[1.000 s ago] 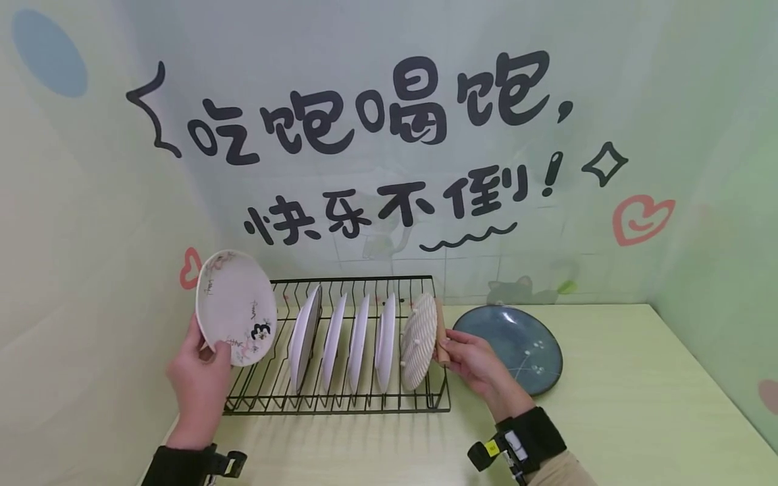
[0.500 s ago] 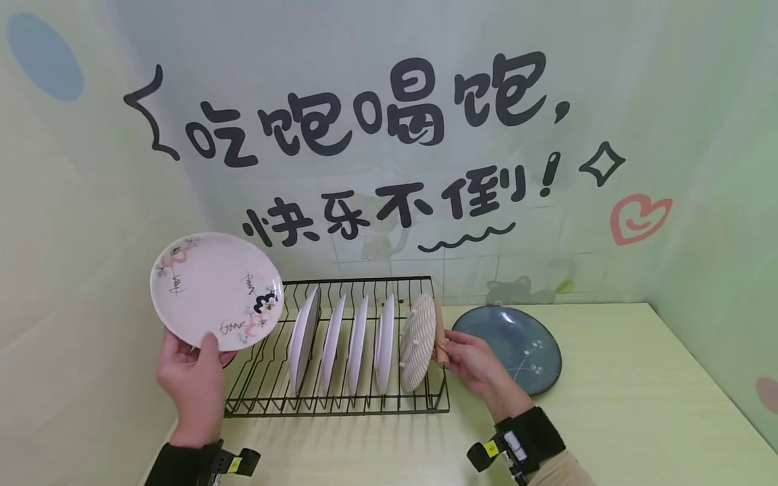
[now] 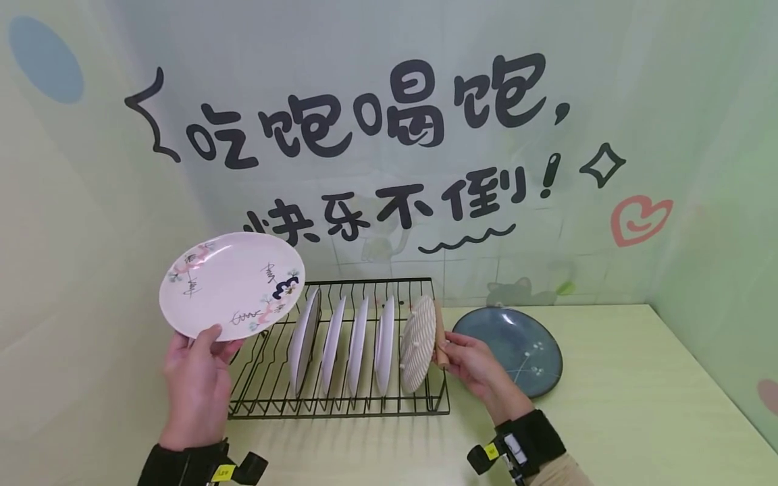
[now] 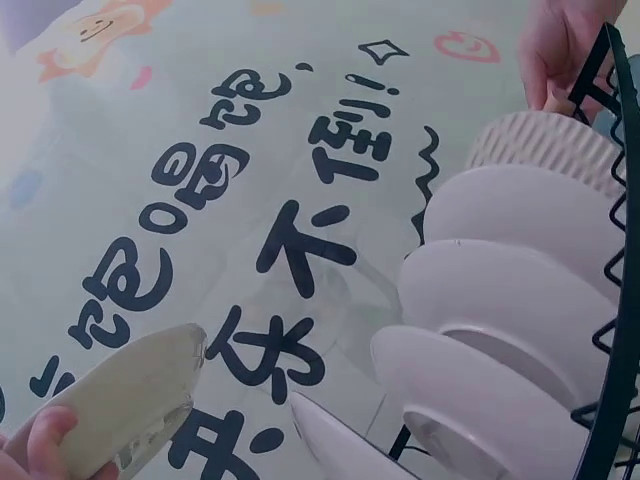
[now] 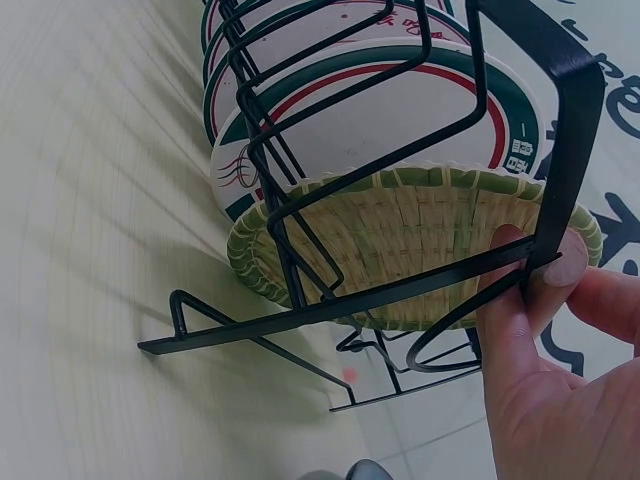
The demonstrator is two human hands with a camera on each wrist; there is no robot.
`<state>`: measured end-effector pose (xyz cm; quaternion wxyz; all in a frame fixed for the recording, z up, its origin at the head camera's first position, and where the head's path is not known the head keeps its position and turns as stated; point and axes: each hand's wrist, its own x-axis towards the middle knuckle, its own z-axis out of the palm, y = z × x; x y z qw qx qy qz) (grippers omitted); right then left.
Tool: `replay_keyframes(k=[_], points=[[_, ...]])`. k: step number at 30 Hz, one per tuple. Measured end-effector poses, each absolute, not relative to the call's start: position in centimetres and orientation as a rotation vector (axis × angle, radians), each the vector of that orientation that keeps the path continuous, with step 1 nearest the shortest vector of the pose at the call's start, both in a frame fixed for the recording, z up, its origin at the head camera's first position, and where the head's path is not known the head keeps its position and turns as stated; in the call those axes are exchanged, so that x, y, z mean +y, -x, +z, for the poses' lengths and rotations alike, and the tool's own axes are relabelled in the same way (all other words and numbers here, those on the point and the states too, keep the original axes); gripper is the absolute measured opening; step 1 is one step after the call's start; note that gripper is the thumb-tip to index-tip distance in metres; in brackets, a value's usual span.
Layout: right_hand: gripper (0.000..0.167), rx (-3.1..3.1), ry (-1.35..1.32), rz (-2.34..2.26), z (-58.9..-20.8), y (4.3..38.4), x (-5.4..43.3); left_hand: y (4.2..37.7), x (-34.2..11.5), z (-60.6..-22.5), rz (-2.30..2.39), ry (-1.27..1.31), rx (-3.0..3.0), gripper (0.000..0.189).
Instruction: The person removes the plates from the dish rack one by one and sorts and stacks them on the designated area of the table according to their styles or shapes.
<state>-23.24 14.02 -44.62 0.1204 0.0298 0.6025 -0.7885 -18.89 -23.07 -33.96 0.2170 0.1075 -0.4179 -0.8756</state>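
My left hand (image 3: 197,385) holds a white floral plate (image 3: 231,280) raised at the left end of the rack, its decorated face tilted up towards me. The thumb (image 3: 206,337) lies over the near rim. In the left wrist view the plate (image 4: 130,400) shows nearly edge-on, in the fingers (image 4: 50,440). At the rack's right end my right hand (image 3: 477,364) pinches the edge of a shallow woven basket (image 5: 400,250). A scalloped, striped dish (image 3: 418,344) stands just left of the basket. The black frame partly crosses the fingers in the right wrist view.
The black wire rack (image 3: 340,413) holds several upright white plates (image 3: 358,347); green and red rims (image 5: 400,100) show on their far faces. A blue plate (image 3: 510,347) lies flat on the table (image 3: 620,398) beyond the right hand. The printed wall (image 3: 486,148) stands close behind.
The floral plate has turned from almost upright to a flatter tilt, its face opening towards the camera. My left hand has carried it slightly up and right. The right hand keeps its place.
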Motion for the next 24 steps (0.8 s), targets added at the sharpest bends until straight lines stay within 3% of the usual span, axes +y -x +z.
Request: replay_keyframes(k=[13,20,24], points=[[0.050,1.765,-0.100,-2.298,-44.8,23.4,14.1,18.6,-23.0,-33.6,-2.815,-0.341,-1.020,0.048],[0.050,1.761,-0.096,-2.298,-44.7,23.4,14.1,18.2,-22.3,-33.5,-2.929,-0.235,-1.115,0.033],[0.050,1.761,-0.088,-2.296,-44.7,23.3,14.1,18.0,-21.9,-33.5,-2.941,-0.232,-1.141,0.034]])
